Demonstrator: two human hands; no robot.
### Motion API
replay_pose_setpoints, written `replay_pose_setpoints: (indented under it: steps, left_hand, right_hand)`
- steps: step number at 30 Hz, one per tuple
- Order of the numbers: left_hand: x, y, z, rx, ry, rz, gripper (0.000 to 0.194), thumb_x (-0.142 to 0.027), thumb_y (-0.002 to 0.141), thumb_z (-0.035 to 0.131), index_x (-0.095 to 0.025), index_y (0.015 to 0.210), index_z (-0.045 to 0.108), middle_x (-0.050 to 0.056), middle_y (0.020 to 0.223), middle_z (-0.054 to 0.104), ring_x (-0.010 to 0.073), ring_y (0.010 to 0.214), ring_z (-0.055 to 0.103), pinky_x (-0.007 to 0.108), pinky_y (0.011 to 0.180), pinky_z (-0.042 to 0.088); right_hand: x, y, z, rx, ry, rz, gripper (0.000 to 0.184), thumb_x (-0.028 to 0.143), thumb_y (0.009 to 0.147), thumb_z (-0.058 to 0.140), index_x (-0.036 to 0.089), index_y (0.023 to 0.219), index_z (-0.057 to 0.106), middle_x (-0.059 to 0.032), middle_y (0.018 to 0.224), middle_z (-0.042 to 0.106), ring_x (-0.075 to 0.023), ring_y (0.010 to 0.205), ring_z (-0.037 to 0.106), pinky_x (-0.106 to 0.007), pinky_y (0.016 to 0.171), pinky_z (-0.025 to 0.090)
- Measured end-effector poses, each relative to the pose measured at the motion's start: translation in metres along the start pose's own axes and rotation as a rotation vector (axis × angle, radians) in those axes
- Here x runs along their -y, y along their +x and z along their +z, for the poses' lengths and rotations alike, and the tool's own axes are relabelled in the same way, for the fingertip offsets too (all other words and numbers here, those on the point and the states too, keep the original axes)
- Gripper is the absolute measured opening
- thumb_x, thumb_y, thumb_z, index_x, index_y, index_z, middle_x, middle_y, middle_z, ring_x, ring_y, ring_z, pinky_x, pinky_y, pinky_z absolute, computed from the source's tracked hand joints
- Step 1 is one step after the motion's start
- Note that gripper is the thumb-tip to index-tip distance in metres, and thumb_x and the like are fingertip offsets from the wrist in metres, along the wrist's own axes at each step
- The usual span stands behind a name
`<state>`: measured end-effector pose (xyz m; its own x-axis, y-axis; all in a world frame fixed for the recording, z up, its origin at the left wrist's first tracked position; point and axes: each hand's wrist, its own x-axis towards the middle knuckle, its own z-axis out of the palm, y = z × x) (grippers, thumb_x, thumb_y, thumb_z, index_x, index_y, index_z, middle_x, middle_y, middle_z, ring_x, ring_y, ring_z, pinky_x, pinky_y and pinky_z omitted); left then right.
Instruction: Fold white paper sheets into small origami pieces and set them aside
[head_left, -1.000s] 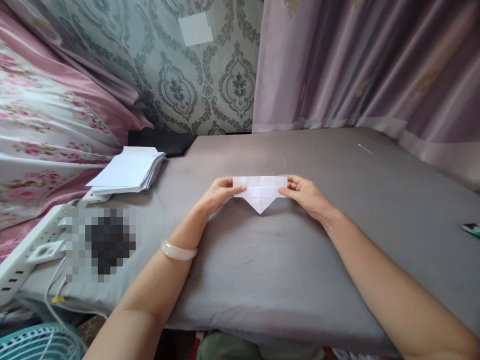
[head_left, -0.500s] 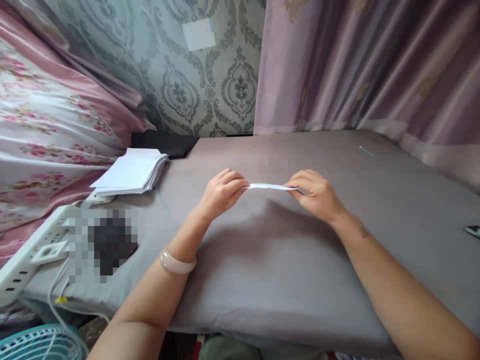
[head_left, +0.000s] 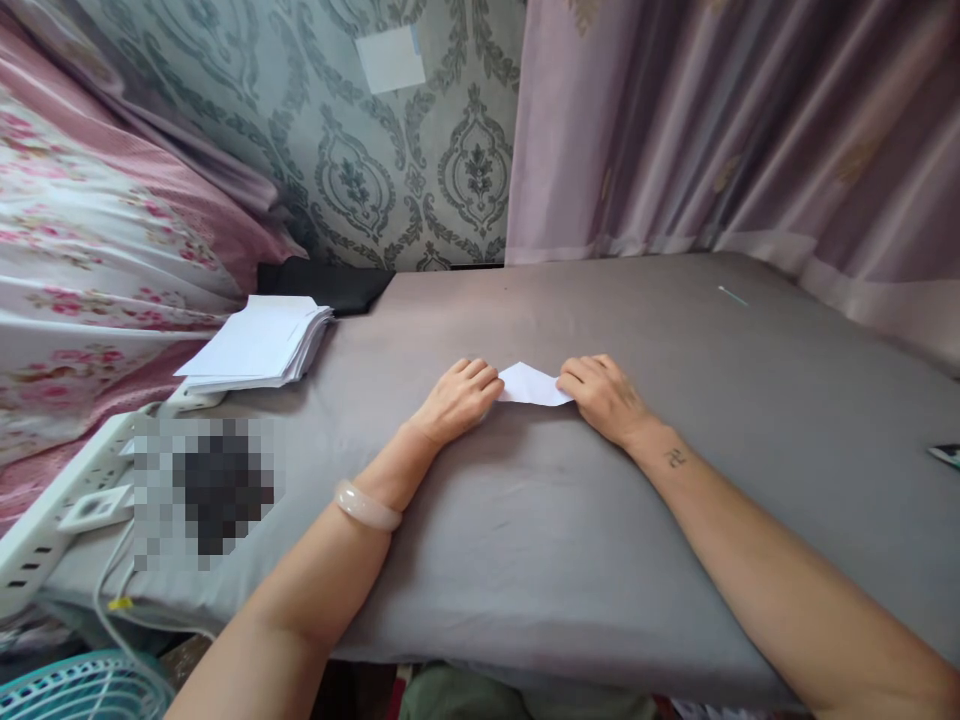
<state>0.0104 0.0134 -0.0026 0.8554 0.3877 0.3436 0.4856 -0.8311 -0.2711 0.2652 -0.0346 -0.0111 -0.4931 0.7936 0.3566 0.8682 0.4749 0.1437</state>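
Holds a folded white paper (head_left: 531,386) out in front, over the grey cloth (head_left: 495,550), squarely between left hand (head_left: 459,400) and right hand (head_left: 604,400). Touches both at once, so favours neither as the nearer: lies just right of the left, just left of the right. Runs lengthwise from side to side, with a long near edge dipping slightly toward the right hand and a blunt peak pointing away from the body. Pinches the left end in the left hand, with knuckles up and fingers curled in; pinches the right end in the right hand in much the same way. Hides both thumbs mostly underneath. Turning to containers, meets a teal ribbed thing (head_left: 67,662) low at the left, below the cloth's edge. Could be a basket or a fan, being too cut off to tell, and shows no contents for certain. Farther out, passes a stack (head_left: 251,340) of sheets lying flat beyond the left hand, well apart from the paper, with a black item (head_left: 330,287) behind, a power strip (head_left: 45,545) along the left edge, and a swab (head_left: 733,295) far off beyond the right hand. Shows a pale bangle (head_left: 367,507) around the left forearm.
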Motion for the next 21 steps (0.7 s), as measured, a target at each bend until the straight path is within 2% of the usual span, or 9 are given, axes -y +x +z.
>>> replay_pose_setpoints:
  steps: [4,7,10,14,17,21]
  left_hand:
    - [-0.004,-0.002,-0.002,0.127,-0.077,0.007,0.028,-0.015,0.096,0.035,-0.014,0.088,0.063,0.011,0.093,0.063,0.0213,0.087,0.054,0.034,0.075,0.039]
    - [-0.006,-0.004,-0.007,0.210,-0.197,-0.052,0.028,-0.014,0.094,0.035,-0.014,0.096,0.064,0.012,0.098,0.063,0.0212,0.090,0.056,0.033,0.078,0.042]
    - [-0.007,-0.005,-0.010,0.233,-0.339,-0.145,0.031,-0.019,0.096,0.034,-0.015,0.100,0.064,0.011,0.100,0.063,0.0206,0.093,0.058,0.031,0.079,0.045]
    - [-0.006,-0.005,-0.005,0.180,-0.505,-0.324,0.030,-0.029,0.096,0.039,-0.017,0.096,0.066,0.010,0.101,0.064,0.0210,0.095,0.060,0.031,0.080,0.047]
    - [-0.004,-0.005,0.001,0.154,-0.591,-0.497,0.026,-0.032,0.092,0.047,-0.017,0.089,0.068,0.009,0.097,0.065,0.0204,0.087,0.060,0.031,0.076,0.046]
    - [-0.004,-0.003,0.004,0.175,-0.683,-0.738,0.023,-0.035,0.084,0.057,-0.016,0.083,0.069,0.007,0.085,0.064,0.0180,0.075,0.058,0.030,0.072,0.046]
  right_hand:
    - [0.005,-0.008,-0.008,0.123,0.077,-0.004,0.031,0.005,0.089,0.039,0.020,0.087,0.066,-0.0074,0.094,0.063,-0.0198,0.084,0.051,-0.033,0.076,0.034]
    - [0.009,-0.014,-0.015,0.170,0.163,0.051,0.034,0.004,0.086,0.038,0.020,0.095,0.067,-0.0085,0.101,0.062,-0.0200,0.086,0.053,-0.033,0.075,0.037]
    - [0.012,-0.015,-0.021,0.195,0.228,0.108,0.033,0.007,0.085,0.040,0.019,0.098,0.068,-0.0100,0.104,0.061,-0.0209,0.088,0.055,-0.033,0.076,0.041]
    - [0.013,-0.013,-0.022,0.213,0.300,0.179,0.024,0.021,0.088,0.047,0.020,0.099,0.068,-0.0092,0.104,0.062,-0.0218,0.091,0.058,-0.034,0.078,0.043]
    - [0.010,-0.010,-0.018,0.197,0.409,0.278,0.024,0.031,0.092,0.047,0.022,0.094,0.069,-0.0069,0.103,0.064,-0.0204,0.088,0.060,-0.033,0.077,0.044]
    - [0.004,-0.007,-0.006,0.119,0.556,0.455,0.027,0.035,0.091,0.047,0.023,0.083,0.070,-0.0049,0.098,0.066,-0.0183,0.082,0.061,-0.033,0.076,0.045]
